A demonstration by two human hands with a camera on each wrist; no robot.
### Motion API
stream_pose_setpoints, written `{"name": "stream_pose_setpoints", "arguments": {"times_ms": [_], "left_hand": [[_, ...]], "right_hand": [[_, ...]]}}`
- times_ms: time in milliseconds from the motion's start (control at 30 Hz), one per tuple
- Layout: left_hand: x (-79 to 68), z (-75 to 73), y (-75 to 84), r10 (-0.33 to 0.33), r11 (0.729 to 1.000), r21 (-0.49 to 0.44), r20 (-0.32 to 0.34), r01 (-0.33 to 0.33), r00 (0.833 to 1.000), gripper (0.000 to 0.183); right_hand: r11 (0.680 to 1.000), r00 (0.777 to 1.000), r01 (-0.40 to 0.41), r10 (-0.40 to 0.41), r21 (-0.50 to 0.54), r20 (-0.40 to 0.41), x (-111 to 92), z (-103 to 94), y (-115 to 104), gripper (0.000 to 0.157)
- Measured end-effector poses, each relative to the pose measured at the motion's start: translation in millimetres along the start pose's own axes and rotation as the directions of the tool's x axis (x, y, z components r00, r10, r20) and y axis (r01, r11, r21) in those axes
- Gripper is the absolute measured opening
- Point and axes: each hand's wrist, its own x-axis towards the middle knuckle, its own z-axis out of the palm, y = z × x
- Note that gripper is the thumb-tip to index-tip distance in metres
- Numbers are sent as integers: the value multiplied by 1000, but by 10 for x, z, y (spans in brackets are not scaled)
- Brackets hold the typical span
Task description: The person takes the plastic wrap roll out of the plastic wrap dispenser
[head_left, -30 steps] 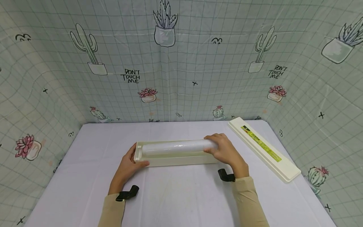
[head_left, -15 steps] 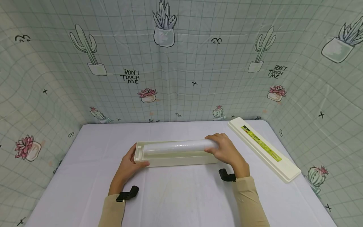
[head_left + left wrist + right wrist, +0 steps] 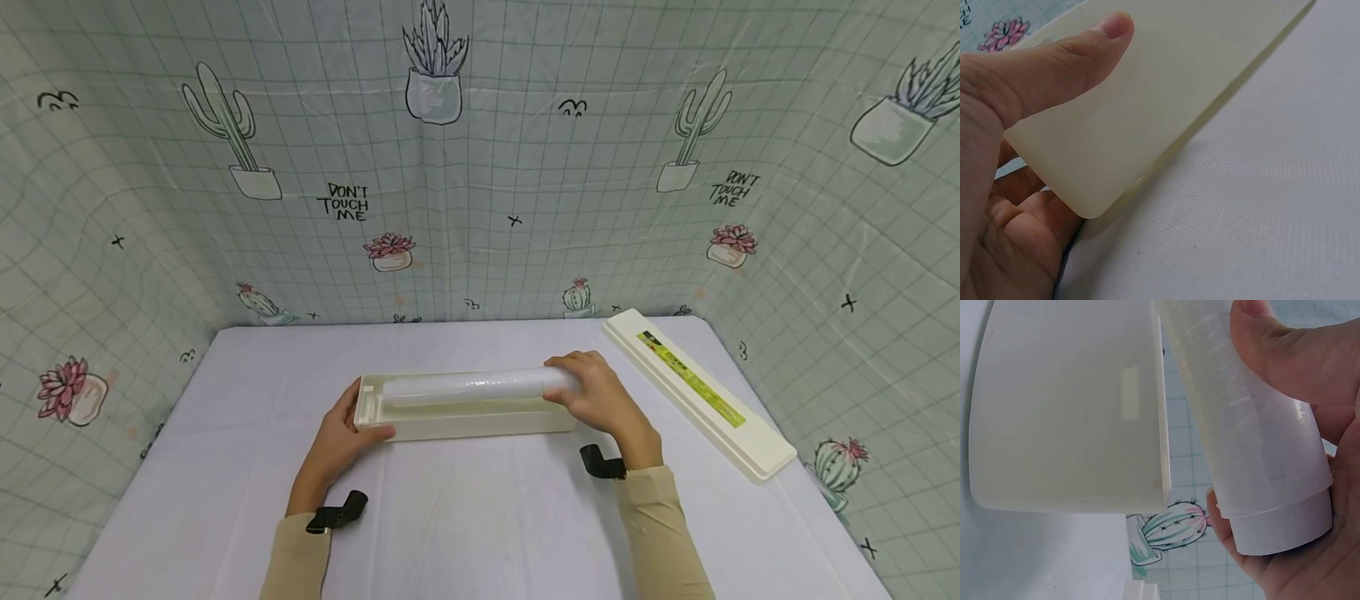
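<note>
A roll of clear plastic wrap (image 3: pixel 472 386) lies lengthwise over an open cream box (image 3: pixel 480 425). My right hand (image 3: pixel 596 396) grips the roll near its right end, thumb on the near side. In the right wrist view that end of the roll (image 3: pixel 1266 456) is raised above the box rim and tilted, and its white core pokes out past the film. The roll's left end sits down inside the box. My left hand (image 3: pixel 341 437) holds the box's left end, with the thumb (image 3: pixel 1085 56) along the front wall and the other fingers behind and under the corner.
The long cream lid (image 3: pixel 697 392) with a yellow-green label lies slantwise at the right of the white-covered table (image 3: pixel 450 517). Patterned cloth walls (image 3: pixel 480 167) with cactus drawings rise at the back and both sides.
The roll has slid slightly to the right with my right hand, so its left end is farther from the box's left wall. My left hand and the box have stayed put.
</note>
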Motion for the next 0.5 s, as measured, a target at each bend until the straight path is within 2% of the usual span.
{"name": "stream_pose_setpoints", "arguments": {"times_ms": [500], "left_hand": [[-6,4,35,-1,1000,-6,5,1,1000,111]], "right_hand": [[1000,1000,-11,11,-6,-3,-1,-13,5,43]]}}
